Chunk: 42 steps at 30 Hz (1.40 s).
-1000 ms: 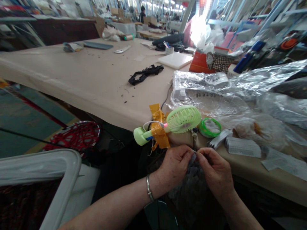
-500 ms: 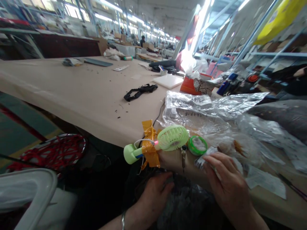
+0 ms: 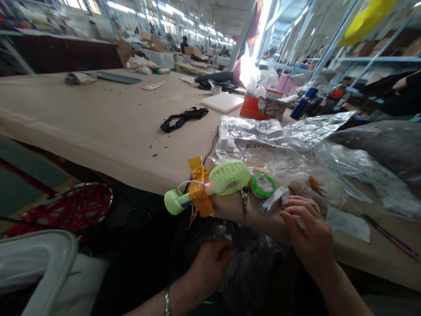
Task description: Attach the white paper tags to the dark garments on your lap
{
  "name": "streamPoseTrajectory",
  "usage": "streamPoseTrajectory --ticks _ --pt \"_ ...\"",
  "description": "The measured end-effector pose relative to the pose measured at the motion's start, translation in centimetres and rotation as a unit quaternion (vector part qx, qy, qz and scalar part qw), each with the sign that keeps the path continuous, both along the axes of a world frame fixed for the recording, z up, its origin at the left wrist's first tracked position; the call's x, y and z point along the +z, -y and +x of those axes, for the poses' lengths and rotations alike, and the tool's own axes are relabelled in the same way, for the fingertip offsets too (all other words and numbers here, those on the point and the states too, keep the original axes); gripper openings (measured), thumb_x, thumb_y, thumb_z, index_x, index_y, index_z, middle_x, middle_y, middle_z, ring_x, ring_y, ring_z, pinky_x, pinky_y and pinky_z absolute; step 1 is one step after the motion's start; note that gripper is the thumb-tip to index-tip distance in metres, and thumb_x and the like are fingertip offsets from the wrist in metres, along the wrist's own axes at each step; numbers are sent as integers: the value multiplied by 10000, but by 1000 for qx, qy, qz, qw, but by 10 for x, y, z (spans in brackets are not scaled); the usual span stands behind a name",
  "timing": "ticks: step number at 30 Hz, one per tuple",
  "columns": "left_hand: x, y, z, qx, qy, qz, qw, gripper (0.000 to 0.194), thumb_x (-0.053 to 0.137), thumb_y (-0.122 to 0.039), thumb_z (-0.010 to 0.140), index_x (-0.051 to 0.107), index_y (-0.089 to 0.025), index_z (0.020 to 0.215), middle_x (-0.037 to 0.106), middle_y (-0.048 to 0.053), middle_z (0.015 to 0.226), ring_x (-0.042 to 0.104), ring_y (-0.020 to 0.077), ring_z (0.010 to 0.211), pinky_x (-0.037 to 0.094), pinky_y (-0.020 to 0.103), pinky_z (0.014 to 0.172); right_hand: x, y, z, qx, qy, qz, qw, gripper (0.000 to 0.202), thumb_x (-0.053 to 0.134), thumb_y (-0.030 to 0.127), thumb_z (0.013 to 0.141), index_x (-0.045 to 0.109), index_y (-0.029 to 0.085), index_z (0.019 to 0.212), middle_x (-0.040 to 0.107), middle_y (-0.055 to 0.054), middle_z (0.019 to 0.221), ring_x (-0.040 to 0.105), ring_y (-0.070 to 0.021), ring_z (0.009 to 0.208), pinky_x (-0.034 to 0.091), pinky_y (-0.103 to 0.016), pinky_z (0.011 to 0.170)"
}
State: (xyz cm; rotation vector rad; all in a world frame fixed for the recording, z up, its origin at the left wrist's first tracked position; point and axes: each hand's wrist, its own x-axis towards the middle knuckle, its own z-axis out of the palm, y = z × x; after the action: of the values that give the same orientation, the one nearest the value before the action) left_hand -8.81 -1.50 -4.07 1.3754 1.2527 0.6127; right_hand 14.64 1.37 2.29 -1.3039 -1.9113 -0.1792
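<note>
My left hand [image 3: 210, 262], with a silver bangle at the wrist, hangs below the table edge over a dark, shiny plastic heap [image 3: 246, 267]. Its fingers are pinched together; what they hold, if anything, is hidden. At the table edge, my right hand [image 3: 311, 230] has its fingers bent together by a stack of small white slips [image 3: 273, 201]; anything in the pinch is too small to name. Left of the slips sit a round green container [image 3: 262, 185] with white contents, a small metal-tipped tool [image 3: 244, 202] and a light green fan [image 3: 229, 177] fixed with orange tape [image 3: 201, 193].
Clear plastic bags [image 3: 263, 145] cover the table's right part, with tweezers [image 3: 391, 237] near the edge. Further back are a black strap [image 3: 184, 119], a white board [image 3: 222, 102] and an orange box [image 3: 255, 106]. A basket of red strips [image 3: 66, 206] stands lower left.
My left hand's fingers have closed from a looser pose. My right hand has drawn back from the white slips, which now show more fully. The whole view has shifted slightly.
</note>
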Motion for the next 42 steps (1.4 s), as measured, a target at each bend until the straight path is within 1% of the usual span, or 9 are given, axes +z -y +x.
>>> streamPoseTrajectory --ticks 5,9,15,17,20,23,27,34,42 --pt "2 6 6 -23 2 -4 1000 226 483 -237 777 693 -152 782 683 42 752 595 185 745 420 268 692 -31 20 -7 -76 163 -4 984 372 577 266 878 554 150 1231 615 -132 1247 462 -336 1241 354 -535 1046" --pt "1 10 9 -29 15 -21 999 219 487 -236 775 686 -143 779 666 40 742 578 183 741 409 272 687 -40 23 -8 -78 181 7 980 304 598 200 866 610 199 1169 666 -81 1188 517 -301 1207 323 -524 1074" --pt "10 7 30 -7 111 -101 989 137 544 -231 748 639 -144 702 604 10 664 543 153 689 404 263 667 -31 26 1 -37 116 28 992 190 585 116 866 675 232 986 712 -39 1048 581 -249 1117 328 -524 1070" --pt "18 5 43 5 208 -187 960 174 588 -305 767 628 -137 750 618 25 691 560 151 671 427 270 659 -30 32 1 -11 85 42 995 198 603 102 850 677 235 977 708 -41 1029 585 -238 1096 368 -506 1044" --pt "31 0 62 14 391 -318 864 369 613 -466 792 630 -120 919 648 64 776 602 155 676 467 291 671 -31 49 -3 36 50 55 997 196 610 83 837 683 225 950 698 -51 1009 573 -238 1098 411 -484 1001" --pt "39 -6 78 38 483 -352 801 349 688 -413 761 644 -95 895 633 56 773 578 110 627 443 224 604 -35 68 -9 81 44 42 995 205 585 60 838 684 211 935 691 -55 1007 564 -236 1117 409 -469 1010" --pt "43 -12 89 84 444 -345 822 144 697 -203 746 624 -85 785 609 33 686 545 81 554 408 185 535 -37 73 -3 88 52 16 995 275 569 95 852 628 192 1102 666 -76 1079 546 -245 1143 436 -446 996" --pt "45 -8 85 56 301 -363 880 174 512 -241 901 610 -99 914 643 61 668 598 126 508 477 247 540 -37 40 25 -142 163 -25 976 447 498 361 916 528 88 1270 602 -186 1203 501 -355 1151 432 -545 944" --pt "41 -10 83 49 293 -372 879 162 482 -215 902 595 -99 904 651 72 693 615 134 530 484 248 546 -45 42 40 -101 103 20 989 129 560 202 895 641 186 994 694 -80 1012 606 -250 1015 459 -448 918"
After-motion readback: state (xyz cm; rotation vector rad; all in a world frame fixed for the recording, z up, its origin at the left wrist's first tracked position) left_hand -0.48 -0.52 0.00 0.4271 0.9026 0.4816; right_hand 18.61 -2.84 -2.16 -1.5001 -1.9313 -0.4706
